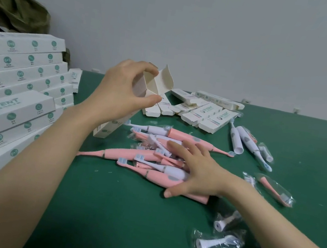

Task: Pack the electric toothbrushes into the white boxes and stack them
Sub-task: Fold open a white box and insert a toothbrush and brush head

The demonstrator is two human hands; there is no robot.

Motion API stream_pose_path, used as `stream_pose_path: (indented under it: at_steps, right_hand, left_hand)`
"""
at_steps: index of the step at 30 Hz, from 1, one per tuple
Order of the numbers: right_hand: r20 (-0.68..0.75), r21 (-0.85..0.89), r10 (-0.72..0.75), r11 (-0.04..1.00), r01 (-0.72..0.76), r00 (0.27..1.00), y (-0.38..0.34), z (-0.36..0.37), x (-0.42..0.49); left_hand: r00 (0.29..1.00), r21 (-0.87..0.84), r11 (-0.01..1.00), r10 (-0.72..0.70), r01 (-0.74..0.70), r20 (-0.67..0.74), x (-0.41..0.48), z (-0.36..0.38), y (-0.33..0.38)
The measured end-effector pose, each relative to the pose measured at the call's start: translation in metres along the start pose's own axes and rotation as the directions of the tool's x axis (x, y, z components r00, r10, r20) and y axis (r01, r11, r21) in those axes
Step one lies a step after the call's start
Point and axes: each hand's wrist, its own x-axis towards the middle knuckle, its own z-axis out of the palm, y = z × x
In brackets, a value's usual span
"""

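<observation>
The left hand (120,82) pinches the open upper end of a white box (162,78) between thumb and fingers. The box stands tilted, its lower end on the green table (121,224). The right hand (195,172) rests, fingers spread and nearly straight, on the toothbrushes (132,155) piled just beside the box. Stacked boxes (16,70) stand at the left.
</observation>
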Motion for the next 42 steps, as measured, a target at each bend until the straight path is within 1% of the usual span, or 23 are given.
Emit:
stream_pose_path:
  at_steps: [5, 9, 11, 12, 14, 15, 16, 18, 19, 20, 21, 24, 27, 29, 32, 35, 39, 40, 42]
  right_hand:
    - [-0.028, -0.029, 0.015, 0.999, -0.016, 0.999, -0.013, 0.005, 0.020]
    - [0.014, -0.027, 0.010, 1.000, -0.010, 1.000, -0.018, -0.008, 0.018]
    - [0.017, 0.032, 0.009, 0.999, -0.010, 1.000, -0.012, -0.027, 0.007]
    - [-0.001, 0.070, 0.035, 0.997, -0.035, 0.999, -0.005, -0.037, -0.002]
    - [-0.071, 0.090, 0.163, 0.984, -0.156, 0.984, 0.019, -0.052, -0.022]
    - [-0.130, 0.072, 0.246, 0.969, -0.238, 0.960, 0.032, -0.053, -0.033]
    - [-0.202, 0.054, 0.329, 0.944, -0.325, 0.922, 0.044, -0.049, -0.044]
    - [-0.323, 0.066, 0.478, 0.873, -0.484, 0.817, 0.062, -0.028, -0.065]
    - [-0.334, 0.082, 0.536, 0.836, -0.542, 0.775, 0.067, -0.016, -0.075]
    - [-0.317, 0.089, 0.577, 0.808, -0.582, 0.753, 0.069, -0.005, -0.083]
    - [-0.295, 0.086, 0.598, 0.794, -0.602, 0.745, 0.068, 0.004, -0.089]
    - [-0.314, 0.113, 0.596, 0.797, -0.594, 0.739, 0.056, 0.020, -0.095]
    - [-0.343, 0.143, 0.600, 0.794, -0.591, 0.723, 0.030, 0.031, -0.079]
    - [-0.361, 0.173, 0.632, 0.768, -0.616, 0.686, 0.013, 0.036, -0.060]
    - [-0.365, 0.276, 0.701, 0.710, -0.648, 0.613, -0.005, 0.035, -0.030]
    - [-0.354, 0.377, 0.738, 0.674, -0.635, 0.574, -0.017, 0.034, -0.009]
    - [-0.372, 0.434, 0.728, 0.684, -0.586, 0.576, -0.026, 0.035, 0.000]
    - [-0.372, 0.427, 0.721, 0.692, -0.582, 0.585, -0.024, 0.031, -0.001]
    - [-0.380, 0.355, 0.687, 0.727, -0.589, 0.619, -0.017, 0.018, -0.004]
  left_hand:
    - [1.000, 0.016, 1.000, 0.019, -0.019, 0.014, 0.000, 0.001, -0.002]
    - [1.000, 0.023, 1.000, 0.011, -0.012, 0.025, 0.002, 0.000, -0.004]
    - [1.000, 0.026, 1.000, 0.011, -0.012, 0.027, 0.001, 0.000, -0.003]
    - [1.000, 0.026, 1.000, 0.014, -0.015, 0.027, 0.001, 0.000, -0.002]
    - [0.999, 0.021, 1.000, 0.022, -0.022, 0.025, 0.001, 0.001, 0.002]
    - [0.999, 0.020, 0.999, 0.026, -0.027, 0.023, 0.001, 0.001, 0.005]
    - [0.999, 0.021, 0.999, 0.030, -0.031, 0.022, 0.000, 0.001, 0.007]
    - [0.999, 0.020, 0.999, 0.040, -0.040, 0.024, -0.002, 0.003, 0.013]
    - [0.999, 0.017, 0.999, 0.044, -0.045, 0.026, -0.003, 0.004, 0.015]
    - [0.999, 0.015, 0.999, 0.046, -0.047, 0.028, -0.004, 0.004, 0.017]
    - [0.998, 0.013, 0.999, 0.048, -0.048, 0.030, -0.005, 0.004, 0.018]
    - [0.998, -0.003, 0.999, 0.048, -0.048, 0.037, -0.007, 0.004, 0.018]
    - [0.999, -0.006, 0.999, 0.037, -0.037, 0.023, -0.006, 0.003, 0.017]
    - [1.000, -0.013, 1.000, 0.023, -0.023, 0.019, -0.007, 0.002, 0.015]
    - [1.000, -0.020, 1.000, 0.001, -0.001, 0.027, -0.008, 0.000, 0.011]
    - [0.999, -0.018, 1.000, -0.015, 0.016, 0.030, -0.008, -0.001, 0.007]
    - [0.999, 0.003, 1.000, -0.016, 0.016, 0.043, -0.008, -0.002, 0.005]
    - [0.999, 0.002, 1.000, -0.018, 0.018, 0.043, -0.008, -0.003, 0.005]
    - [1.000, -0.009, 1.000, -0.020, 0.020, 0.024, -0.008, -0.006, 0.005]
